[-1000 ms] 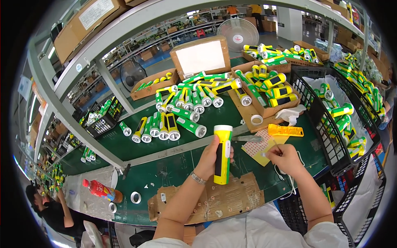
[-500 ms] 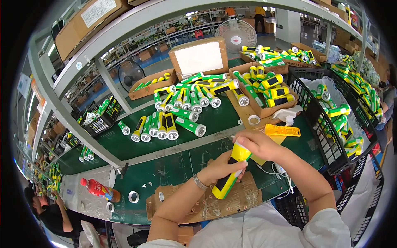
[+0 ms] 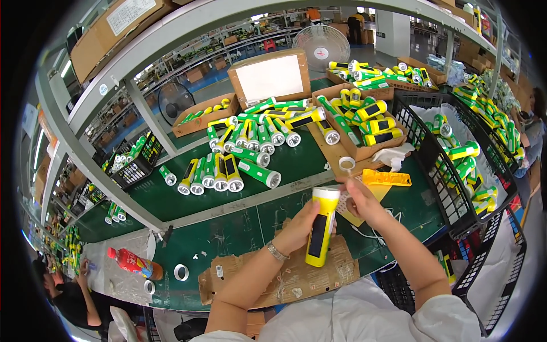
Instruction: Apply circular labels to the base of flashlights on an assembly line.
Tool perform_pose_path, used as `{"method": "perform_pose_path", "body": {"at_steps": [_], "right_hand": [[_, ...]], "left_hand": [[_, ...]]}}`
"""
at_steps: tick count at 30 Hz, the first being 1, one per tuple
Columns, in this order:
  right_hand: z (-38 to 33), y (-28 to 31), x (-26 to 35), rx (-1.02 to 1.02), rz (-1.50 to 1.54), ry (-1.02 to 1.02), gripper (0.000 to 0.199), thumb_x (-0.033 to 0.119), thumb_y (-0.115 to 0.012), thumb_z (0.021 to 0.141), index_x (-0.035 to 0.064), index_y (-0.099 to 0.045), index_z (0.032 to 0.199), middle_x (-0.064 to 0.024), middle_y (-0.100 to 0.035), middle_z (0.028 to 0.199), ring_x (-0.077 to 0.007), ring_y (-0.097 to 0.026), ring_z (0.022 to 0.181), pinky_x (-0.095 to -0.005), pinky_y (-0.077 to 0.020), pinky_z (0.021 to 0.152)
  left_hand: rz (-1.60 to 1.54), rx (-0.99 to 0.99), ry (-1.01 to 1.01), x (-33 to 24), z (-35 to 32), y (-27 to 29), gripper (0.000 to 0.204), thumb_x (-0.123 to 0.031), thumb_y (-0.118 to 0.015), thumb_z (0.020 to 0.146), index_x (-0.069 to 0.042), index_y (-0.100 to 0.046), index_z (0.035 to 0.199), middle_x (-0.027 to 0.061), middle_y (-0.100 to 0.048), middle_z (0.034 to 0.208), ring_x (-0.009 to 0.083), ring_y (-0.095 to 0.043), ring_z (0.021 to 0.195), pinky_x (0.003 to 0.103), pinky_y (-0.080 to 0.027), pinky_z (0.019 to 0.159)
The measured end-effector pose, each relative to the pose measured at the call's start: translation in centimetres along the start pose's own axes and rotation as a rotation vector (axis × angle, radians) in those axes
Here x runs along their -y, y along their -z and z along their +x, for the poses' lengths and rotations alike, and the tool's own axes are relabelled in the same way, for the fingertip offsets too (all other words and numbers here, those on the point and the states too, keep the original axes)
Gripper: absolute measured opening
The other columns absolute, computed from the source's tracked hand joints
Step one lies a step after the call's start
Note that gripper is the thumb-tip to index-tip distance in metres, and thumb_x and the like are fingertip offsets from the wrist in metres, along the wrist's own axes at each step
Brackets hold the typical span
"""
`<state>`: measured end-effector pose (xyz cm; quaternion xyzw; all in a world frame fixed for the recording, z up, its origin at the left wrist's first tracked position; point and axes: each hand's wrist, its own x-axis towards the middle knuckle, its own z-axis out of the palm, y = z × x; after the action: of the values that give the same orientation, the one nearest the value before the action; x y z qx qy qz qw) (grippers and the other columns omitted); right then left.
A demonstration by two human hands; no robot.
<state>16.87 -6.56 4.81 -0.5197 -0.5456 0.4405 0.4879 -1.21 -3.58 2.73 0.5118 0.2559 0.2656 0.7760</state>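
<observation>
My left hand (image 3: 299, 229) is wrapped round a yellow flashlight (image 3: 321, 235) with a dark panel along its body and a white head. It stands nearly upright, head at the top, over a flattened piece of cardboard (image 3: 245, 275). Just right of the flashlight's head, apart from it, is my right hand (image 3: 363, 200). Its fingers are drawn together; whatever may be between them is too small to make out. Beside those fingers a pale dotted sheet (image 3: 343, 200) shows partly, and a yellow plastic piece (image 3: 387, 178) lies behind the hand.
Green and yellow flashlights (image 3: 250, 139) cover the bench's back part. More fill a cardboard box (image 3: 364, 151) and a black crate (image 3: 419, 165) at right. Tape rolls (image 3: 181, 272) and a red-labelled bottle (image 3: 134, 263) stand left. A metal frame post (image 3: 102, 162) rises left.
My right hand has come off the flashlight's head and moved slightly right. The flashlight has turned more upright in my left hand, uncovering its white head.
</observation>
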Motion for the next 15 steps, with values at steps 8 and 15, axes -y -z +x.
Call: {"method": "perform_pose_path", "body": {"at_steps": [8, 15], "right_hand": [[-6.7, -3.7, -3.9, 0.289, 0.233, -0.336, 0.039, 0.039, -0.038, 0.093, 0.0025, -0.051, 0.100, -0.0014, -0.049, 0.067, -0.0049, -0.034, 0.043, -0.0190, -0.0249, 0.038], [-7.4, -5.7, -4.3, 0.338, 0.435, -0.317, 0.033, 0.030, -0.045, 0.092, -0.0001, -0.050, 0.104, -0.0010, -0.050, 0.070, -0.0043, -0.034, 0.045, -0.0179, -0.0254, 0.040]], "left_hand": [[-0.372, -0.045, -0.068, 0.0, -0.6, 1.1, 0.053, -0.052, -0.024, 0.092, -0.007, -0.045, 0.109, 0.0129, -0.057, 0.087, 0.0245, -0.057, 0.080, 0.038, -0.047, 0.079], [-0.396, -0.029, -0.090, -0.5, -1.6, 0.8, 0.059, -0.053, -0.017, 0.092, -0.006, -0.043, 0.115, 0.0152, -0.056, 0.098, 0.0283, -0.056, 0.090, 0.042, -0.045, 0.083]]}}
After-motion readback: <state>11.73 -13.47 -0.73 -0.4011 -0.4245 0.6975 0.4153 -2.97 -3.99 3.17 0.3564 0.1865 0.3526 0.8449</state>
